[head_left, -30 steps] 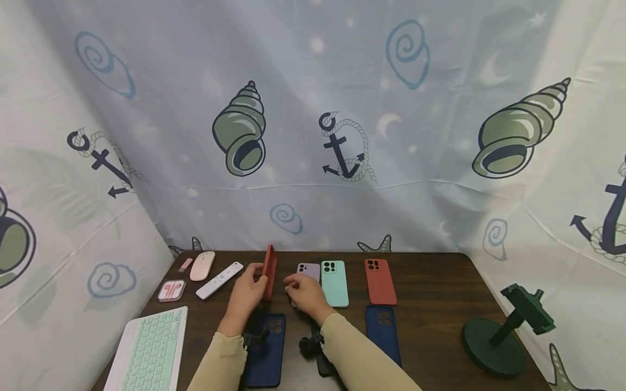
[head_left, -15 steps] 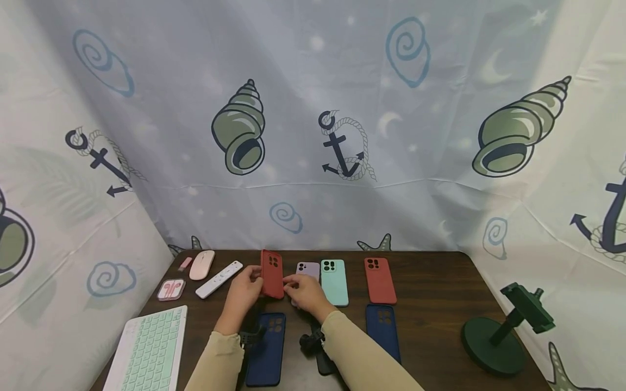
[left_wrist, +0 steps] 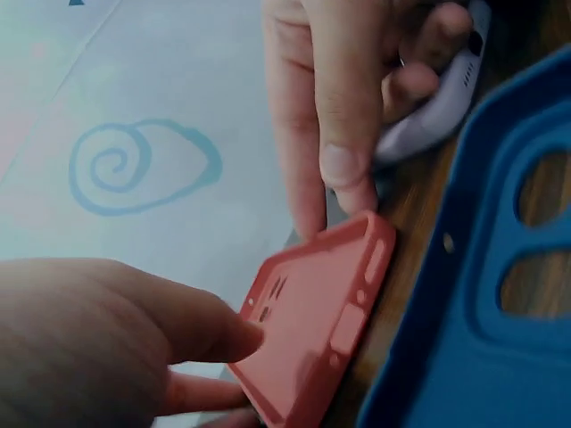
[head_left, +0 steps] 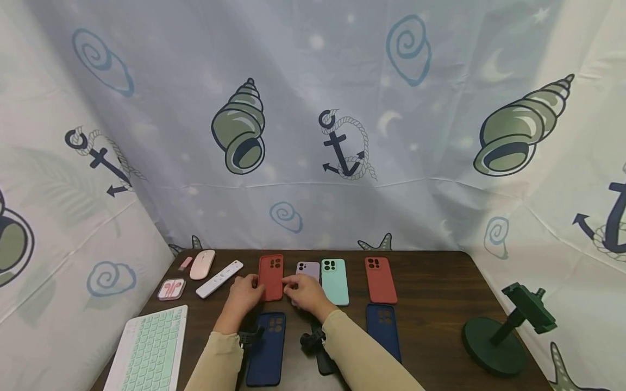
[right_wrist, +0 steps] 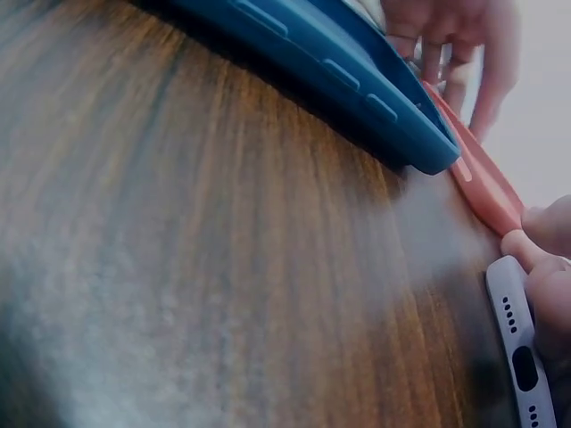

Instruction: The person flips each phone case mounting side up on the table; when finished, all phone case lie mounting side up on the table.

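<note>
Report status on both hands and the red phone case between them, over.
Left hand pinching red phone case; right hand on opposite edge. Case open side up. Lavender phone case close by right hand.

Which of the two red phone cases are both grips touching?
The red case left of the mint case: the left grip and right grip both touch it. The other red case, right of the mint case, lies untouched.

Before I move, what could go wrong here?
The right fingers sit close beside the lavender phone case, so they might nudge it. If the left fingers release the left red case unevenly, it could skew. The left wrist camera overlaps the left blue case in the head view and might brush it.
</note>
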Action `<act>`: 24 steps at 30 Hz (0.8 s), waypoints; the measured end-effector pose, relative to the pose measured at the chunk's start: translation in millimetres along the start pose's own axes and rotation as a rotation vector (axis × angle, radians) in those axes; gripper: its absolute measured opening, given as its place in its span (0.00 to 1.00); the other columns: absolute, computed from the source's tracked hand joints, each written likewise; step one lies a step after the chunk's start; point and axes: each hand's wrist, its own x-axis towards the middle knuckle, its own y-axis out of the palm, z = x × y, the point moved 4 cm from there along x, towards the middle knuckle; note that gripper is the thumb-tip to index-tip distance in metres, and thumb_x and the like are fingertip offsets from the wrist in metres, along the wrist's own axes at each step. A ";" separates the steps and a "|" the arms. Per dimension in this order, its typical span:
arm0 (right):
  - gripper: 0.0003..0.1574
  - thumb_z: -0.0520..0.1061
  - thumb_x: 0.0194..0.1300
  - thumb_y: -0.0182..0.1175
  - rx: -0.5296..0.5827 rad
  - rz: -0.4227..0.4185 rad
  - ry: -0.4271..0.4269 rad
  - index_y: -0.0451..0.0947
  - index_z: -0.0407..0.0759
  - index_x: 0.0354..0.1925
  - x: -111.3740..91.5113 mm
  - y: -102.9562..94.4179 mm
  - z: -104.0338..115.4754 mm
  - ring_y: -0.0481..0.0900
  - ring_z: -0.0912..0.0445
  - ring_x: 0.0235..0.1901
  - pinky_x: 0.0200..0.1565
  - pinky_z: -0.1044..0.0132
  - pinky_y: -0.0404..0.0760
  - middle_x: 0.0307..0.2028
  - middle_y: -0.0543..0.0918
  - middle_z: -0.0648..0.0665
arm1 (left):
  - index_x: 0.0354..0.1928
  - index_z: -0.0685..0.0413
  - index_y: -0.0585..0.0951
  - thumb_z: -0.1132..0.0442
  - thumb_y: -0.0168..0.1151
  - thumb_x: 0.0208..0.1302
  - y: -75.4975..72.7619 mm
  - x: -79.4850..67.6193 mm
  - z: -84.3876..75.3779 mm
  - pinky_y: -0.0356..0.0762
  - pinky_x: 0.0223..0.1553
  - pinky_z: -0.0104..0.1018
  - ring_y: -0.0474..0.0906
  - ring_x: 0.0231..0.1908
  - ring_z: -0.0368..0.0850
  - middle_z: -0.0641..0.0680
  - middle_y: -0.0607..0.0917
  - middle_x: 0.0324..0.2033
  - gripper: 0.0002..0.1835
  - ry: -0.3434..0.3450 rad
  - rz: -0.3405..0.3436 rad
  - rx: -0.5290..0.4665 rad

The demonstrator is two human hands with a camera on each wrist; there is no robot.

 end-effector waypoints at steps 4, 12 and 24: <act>0.18 0.45 0.74 0.59 0.017 -0.003 -0.014 0.83 0.47 0.59 1.7 -0.8 0.0 0.77 0.61 0.17 0.23 0.65 0.79 0.43 0.80 0.48 | 0.62 0.67 0.77 0.52 0.58 0.70 5.0 -0.4 1.9 0.71 0.53 0.65 0.70 0.54 0.76 0.75 0.72 0.54 0.28 -0.006 0.036 0.042; 0.21 0.43 0.75 0.57 0.295 0.022 -0.006 0.77 0.41 0.63 3.5 -5.2 1.8 0.77 0.51 0.18 0.22 0.59 0.80 0.43 0.83 0.31 | 0.61 0.68 0.77 0.51 0.61 0.69 5.2 -2.0 -0.8 0.70 0.52 0.65 0.70 0.52 0.75 0.74 0.73 0.52 0.29 -0.015 0.006 0.052; 0.16 0.49 0.74 0.60 0.548 -0.113 0.039 0.82 0.40 0.51 -9.2 -45.6 18.5 0.77 0.54 0.24 0.20 0.63 0.77 0.40 0.81 0.32 | 0.61 0.63 0.75 0.57 0.72 0.61 4.6 -13.8 -45.3 0.73 0.45 0.55 0.72 0.48 0.65 0.67 0.74 0.48 0.29 0.138 -0.177 -0.043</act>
